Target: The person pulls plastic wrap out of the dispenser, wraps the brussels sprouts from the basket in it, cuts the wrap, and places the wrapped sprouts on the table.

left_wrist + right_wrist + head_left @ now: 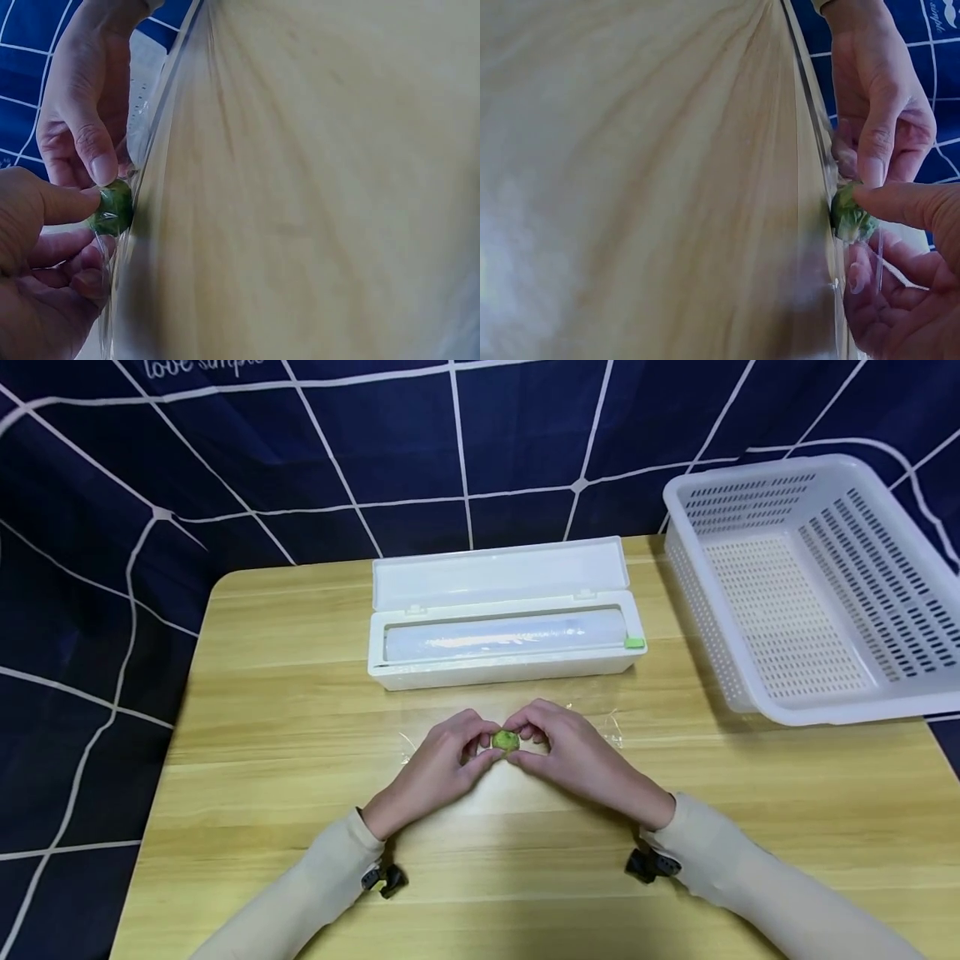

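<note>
A small green Brussels sprout (506,741) sits near the middle of the table, between my two hands. My left hand (448,750) pinches it from the left with thumb and fingertips. From the other side my right hand (562,745) does the same, the two thumbs almost meeting in front. Clear cling film (615,731) lies spread under the hands, its wrinkled edges showing on both sides. In the right wrist view the sprout (853,214) has leafy folds and shiny film around it. Film also stretches past the sprout (114,208) in the left wrist view.
Behind the hands stands a white cling film box (510,675), lid (498,577) raised, with a film roll (502,637) inside and a green slider (634,643) at its right end. A white slotted basket (708,627) occupies the right back corner. Dark blue gridded cloth (405,452) hangs behind.
</note>
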